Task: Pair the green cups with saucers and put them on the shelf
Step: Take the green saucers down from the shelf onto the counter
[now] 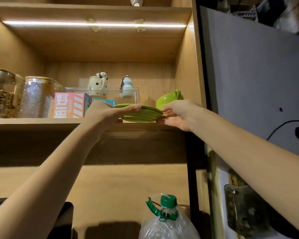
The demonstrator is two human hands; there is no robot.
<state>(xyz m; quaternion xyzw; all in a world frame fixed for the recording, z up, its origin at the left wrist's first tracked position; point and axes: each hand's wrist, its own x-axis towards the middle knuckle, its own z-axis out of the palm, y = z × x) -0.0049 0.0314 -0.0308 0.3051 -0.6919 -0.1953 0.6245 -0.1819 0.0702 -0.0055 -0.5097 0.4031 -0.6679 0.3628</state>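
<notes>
Green saucers (141, 116) sit stacked and fanned at the front edge of the wooden shelf (33, 122). The left hand (107, 114) lays nearly straight fingers across the top one; its thumb is hidden, so I cannot tell whether it grips. The right hand (178, 114) pinches the stack's rim at 3 o'clock. A green cup (167, 99) tilts at 1 o'clock, a pink box (69, 105) stands at 9, and a plastic bottle (167, 218) is far below at 6.

Pink box (69, 105): large white character 好; smaller print illegible
</notes>
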